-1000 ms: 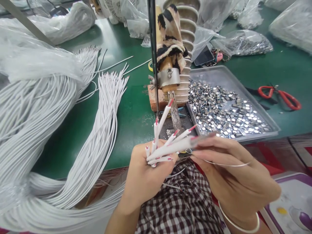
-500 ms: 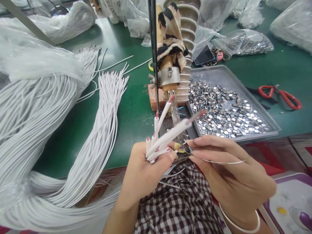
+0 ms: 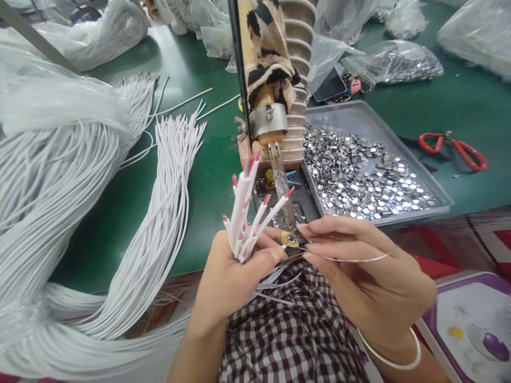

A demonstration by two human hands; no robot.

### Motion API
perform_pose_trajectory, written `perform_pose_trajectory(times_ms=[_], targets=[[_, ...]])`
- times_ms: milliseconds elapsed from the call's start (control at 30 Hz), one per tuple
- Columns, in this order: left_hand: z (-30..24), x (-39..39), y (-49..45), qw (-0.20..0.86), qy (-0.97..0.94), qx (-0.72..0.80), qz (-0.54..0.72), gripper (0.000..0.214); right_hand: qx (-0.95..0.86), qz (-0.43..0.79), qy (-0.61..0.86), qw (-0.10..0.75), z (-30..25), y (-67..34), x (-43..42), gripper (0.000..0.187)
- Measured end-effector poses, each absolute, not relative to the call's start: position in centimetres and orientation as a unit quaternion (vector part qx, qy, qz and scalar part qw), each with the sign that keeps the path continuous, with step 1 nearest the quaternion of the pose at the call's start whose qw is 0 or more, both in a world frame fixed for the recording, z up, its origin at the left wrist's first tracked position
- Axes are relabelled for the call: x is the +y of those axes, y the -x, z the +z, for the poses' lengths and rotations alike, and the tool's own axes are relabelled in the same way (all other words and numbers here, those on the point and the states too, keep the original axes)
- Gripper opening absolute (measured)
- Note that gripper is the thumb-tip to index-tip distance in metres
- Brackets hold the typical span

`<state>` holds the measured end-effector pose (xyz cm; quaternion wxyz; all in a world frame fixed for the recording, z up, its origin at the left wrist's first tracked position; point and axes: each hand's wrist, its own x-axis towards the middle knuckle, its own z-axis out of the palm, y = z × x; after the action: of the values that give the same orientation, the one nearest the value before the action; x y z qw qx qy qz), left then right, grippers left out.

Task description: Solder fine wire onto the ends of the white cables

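My left hand is closed around several white cables whose red inner wires stick up at the stripped ends. Its thumb and forefinger pinch one wire end beside the tip of a mounted soldering iron. A strand of solder wire runs through the fingers of my right hand, which are pinched close to the iron's tip. Something small and shiny shows by those right fingertips, partly hidden. Yellow wrapping covers a left fingertip next to the tip.
A clear tray of small metal clips stands right of the iron. Red-handled scissors lie beyond it. Bundles of white cable cover the left side. A ribbed hose rises behind the iron, near a phone and plastic bags.
The cables in my left hand have swung from leaning right to more upright and fanned out. My right fingertips have moved slightly left. The whole view has shifted a little.
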<state>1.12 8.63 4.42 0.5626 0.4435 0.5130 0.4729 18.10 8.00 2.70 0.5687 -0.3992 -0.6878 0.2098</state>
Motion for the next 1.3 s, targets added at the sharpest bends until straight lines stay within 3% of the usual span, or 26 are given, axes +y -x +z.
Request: perform_pose_trajectory(times_ms=[267, 433, 600, 733, 867, 1033, 1300], targets=[[3.0, 7.6, -1.2, 0.502, -0.526, 0.530, 0.437, 0.016, -0.611, 0.330, 0.436, 0.573, 2.8, -18.9, 7.0, 0.035], [1.8, 6.3, -2.7, 0.521, -0.631, 0.408, 0.405, 0.016, -0.697, 0.301, 0.376, 0.531, 4.2, -19.8, 6.9, 0.032], [0.2, 5.4, -3.5, 0.571, -0.604, 0.369, 0.416, 0.029, -0.701, 0.297, 0.404, 0.508, 5.4, -20.8, 6.3, 0.025], [-0.4, 5.2, -3.5, 0.546, -0.651, 0.367, 0.378, 0.023, -0.747, 0.293, 0.411, 0.433, 6.2, -21.3, 5.7, 0.012], [-0.4, 4.8, -3.6, 0.514, -0.641, 0.354, 0.447, 0.027, -0.792, 0.228, 0.404, 0.396, 6.3, -21.2, 5.6, 0.011], [0.5, 4.4, -3.7, 0.488, -0.598, 0.394, 0.500, 0.034, -0.747, 0.277, 0.411, 0.443, 5.4, -20.3, 5.6, 0.011], [1.0, 4.0, -2.8, 0.525, -0.574, 0.435, 0.454, 0.037, -0.698, 0.407, 0.365, 0.462, 4.2, -20.3, 6.2, 0.028]])
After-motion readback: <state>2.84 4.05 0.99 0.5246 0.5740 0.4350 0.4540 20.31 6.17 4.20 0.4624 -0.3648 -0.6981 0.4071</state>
